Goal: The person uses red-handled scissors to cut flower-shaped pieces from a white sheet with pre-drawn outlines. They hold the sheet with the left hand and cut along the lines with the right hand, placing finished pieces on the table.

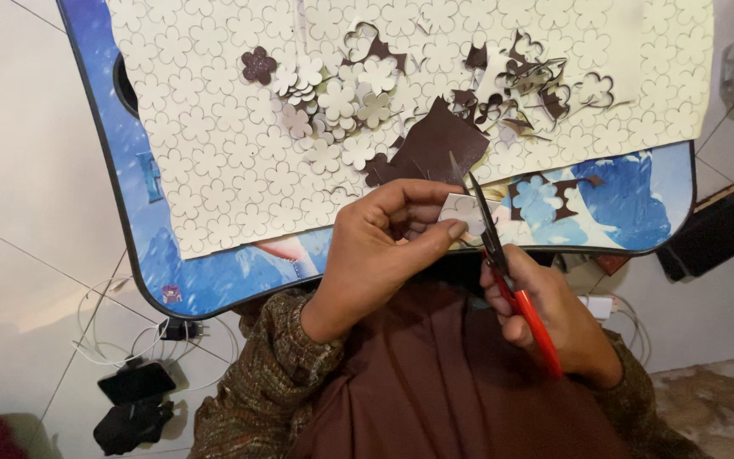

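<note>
L hand (pixel 384 246) pinches white flower piece (pixel 462 212); R hand (pixel 545 314) grips red scissors (pixel 503 263). Best w/ small snips, turning piece along outline above table (pixel 214 272).

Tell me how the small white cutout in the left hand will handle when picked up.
The white cutout is probably light and thin: the left hand pinches it with fingertips alone. It looks fairly stiff, holding flat against the scissors. Its narrow petals may bend easily.
</note>
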Demonstrator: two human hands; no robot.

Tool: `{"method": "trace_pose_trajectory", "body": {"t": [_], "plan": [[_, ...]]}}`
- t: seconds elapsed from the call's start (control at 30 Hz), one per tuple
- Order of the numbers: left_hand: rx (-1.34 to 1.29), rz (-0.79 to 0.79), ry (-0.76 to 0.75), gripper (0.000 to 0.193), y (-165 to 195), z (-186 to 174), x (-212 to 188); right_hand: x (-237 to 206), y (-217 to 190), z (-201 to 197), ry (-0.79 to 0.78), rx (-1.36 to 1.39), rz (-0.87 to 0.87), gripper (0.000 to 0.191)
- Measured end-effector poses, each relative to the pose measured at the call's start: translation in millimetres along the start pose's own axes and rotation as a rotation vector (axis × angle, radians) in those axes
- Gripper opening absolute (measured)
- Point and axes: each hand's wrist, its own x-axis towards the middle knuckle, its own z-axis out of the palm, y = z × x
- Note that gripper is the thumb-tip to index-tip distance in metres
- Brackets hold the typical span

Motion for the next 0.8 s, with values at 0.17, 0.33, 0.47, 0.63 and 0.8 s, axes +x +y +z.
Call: {"method": "trace_pose_trajectory", "body": {"t": [0.17, 0.33, 0.47, 0.63, 0.8], "plan": [[-0.052, 0.02, -0.001, 0.031, -1.6, -1.5, 0.3, 0.5, 3.7, -0.3, 0.001, -0.029, -0.014, 0.097], [-0.054, 0.052, 0.013, 0.03, -5.2, -3.1, 1.2, -0.2, 5.2, -2.8, -0.004, -0.054, 0.003, 0.096], [-0.057, 0.099, 0.037, 0.028, -7.1, -4.7, 2.0, -1.0, 5.8, -4.4, -0.015, -0.08, 0.045, 0.094], [-0.042, 0.086, 0.07, 0.026, -7.9, -4.3, 1.3, 0.3, 8.9, -5.0, -0.028, -0.107, 0.047, 0.093], [-0.022, 0.113, 0.074, 0.03, -7.7, -0.7, 1.9, 0.0, 7.4, -4.6, -0.03, -0.105, 0.061, 0.093]]}}
